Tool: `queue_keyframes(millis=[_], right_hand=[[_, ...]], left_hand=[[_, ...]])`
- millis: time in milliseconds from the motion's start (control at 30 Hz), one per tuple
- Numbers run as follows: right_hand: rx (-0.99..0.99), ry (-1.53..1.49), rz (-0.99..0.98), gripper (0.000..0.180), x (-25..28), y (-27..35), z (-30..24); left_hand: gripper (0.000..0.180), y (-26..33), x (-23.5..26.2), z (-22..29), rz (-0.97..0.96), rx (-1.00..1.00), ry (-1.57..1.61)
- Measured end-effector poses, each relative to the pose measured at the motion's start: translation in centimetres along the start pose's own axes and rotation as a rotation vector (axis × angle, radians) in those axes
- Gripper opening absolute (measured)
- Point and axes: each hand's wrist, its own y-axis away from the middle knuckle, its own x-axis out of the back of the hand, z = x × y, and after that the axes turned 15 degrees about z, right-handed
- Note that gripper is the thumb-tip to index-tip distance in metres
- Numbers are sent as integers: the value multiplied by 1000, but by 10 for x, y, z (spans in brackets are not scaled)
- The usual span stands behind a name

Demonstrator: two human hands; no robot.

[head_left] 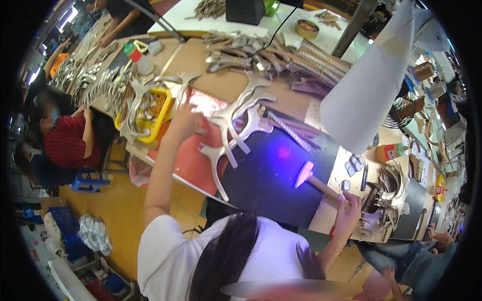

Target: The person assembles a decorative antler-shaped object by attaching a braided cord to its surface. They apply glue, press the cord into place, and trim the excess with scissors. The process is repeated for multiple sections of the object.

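A: What covers the workbench [193, 62] in this crowded workshop?
B: A black mat [251, 180] and a red sheet [196, 160], with silver Y-shaped straps [225, 119] lying across both.
A: And the hammer [317, 185]?
B: Its head is over the mat's right part; the right hand [346, 215] has its fingers curled around the handle's end.
A: The left hand [185, 123]?
B: Partly open, near the yellow basket [163, 120]; whether it grips anything, one cannot tell.

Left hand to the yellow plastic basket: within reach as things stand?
Probably yes. The left hand is just right of the yellow plastic basket, and its near right rim looks unobstructed; curved silver-coloured pieces lying over the left side could hinder access there.
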Motion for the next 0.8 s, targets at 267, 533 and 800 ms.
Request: queue_keyframes(millis=[267,533,800], right_hand=[[155,-151,-105,19,-21,-13,-30],[223,-169,-140,18,-27,-10,-44],[240,-118,-157,18,-25,-8,-40]], left_hand=[[15,25,17,-28,-83,42,261],[11,-15,41,-42,312,513,712],[26,-61,129,16,921,464,1284]])
